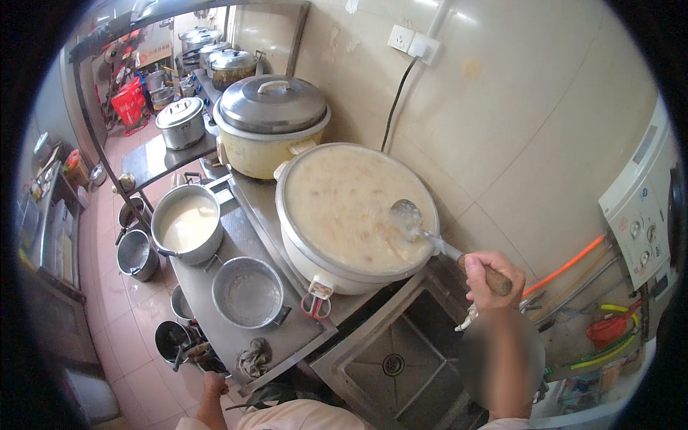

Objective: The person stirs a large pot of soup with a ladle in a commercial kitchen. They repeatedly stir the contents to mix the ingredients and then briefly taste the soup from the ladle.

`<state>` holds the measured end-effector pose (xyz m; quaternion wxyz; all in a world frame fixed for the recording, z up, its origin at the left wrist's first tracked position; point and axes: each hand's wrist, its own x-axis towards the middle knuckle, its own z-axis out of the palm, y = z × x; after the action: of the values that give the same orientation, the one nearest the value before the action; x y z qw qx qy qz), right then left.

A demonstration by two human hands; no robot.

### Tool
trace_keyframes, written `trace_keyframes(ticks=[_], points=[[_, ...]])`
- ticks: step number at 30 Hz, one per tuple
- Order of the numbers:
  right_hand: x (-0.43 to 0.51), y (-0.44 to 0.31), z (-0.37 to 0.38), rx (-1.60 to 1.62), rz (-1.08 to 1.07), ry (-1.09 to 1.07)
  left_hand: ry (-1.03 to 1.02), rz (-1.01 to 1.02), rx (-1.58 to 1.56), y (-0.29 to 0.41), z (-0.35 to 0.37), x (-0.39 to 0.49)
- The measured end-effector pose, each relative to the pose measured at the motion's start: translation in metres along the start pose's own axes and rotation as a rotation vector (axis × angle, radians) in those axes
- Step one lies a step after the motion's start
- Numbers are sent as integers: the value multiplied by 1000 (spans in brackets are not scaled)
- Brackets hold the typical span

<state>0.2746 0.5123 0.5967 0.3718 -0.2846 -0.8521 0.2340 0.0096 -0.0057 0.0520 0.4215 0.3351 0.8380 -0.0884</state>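
My right hand (494, 279) is closed around the wooden handle of a metal ladle (407, 214). The ladle's bowl, with a perforated look, rests partly in pale, thick soup or porridge (349, 199) near the right side of a large white cooker (306, 263) filled almost to its rim. My left hand (215, 382) hangs by the front edge of the steel counter, its fingers curled; whether it holds anything is unclear. Beside it on the counter lies a crumpled grey cloth (255, 357). Red-handled scissors (316, 306) hang at the cooker's near side.
A steel sink (424, 344) adjoins the counter. Left of the cooker stand a pot with pale liquid (187, 223) and an aluminium pot (248, 293). A lidded yellowish cooker (252, 145) is behind. Pots stand on the floor; a black cable (396, 102) runs down the wall.
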Motion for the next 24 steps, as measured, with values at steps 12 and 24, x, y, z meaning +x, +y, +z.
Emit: trace_keyframes(ticks=[12, 24], points=[[22, -16, -17, 164, 434, 83, 198, -583, -1387, 16, 9, 12], [37, -14, 19, 314, 597, 101, 58, -168, -156, -11, 63, 50]])
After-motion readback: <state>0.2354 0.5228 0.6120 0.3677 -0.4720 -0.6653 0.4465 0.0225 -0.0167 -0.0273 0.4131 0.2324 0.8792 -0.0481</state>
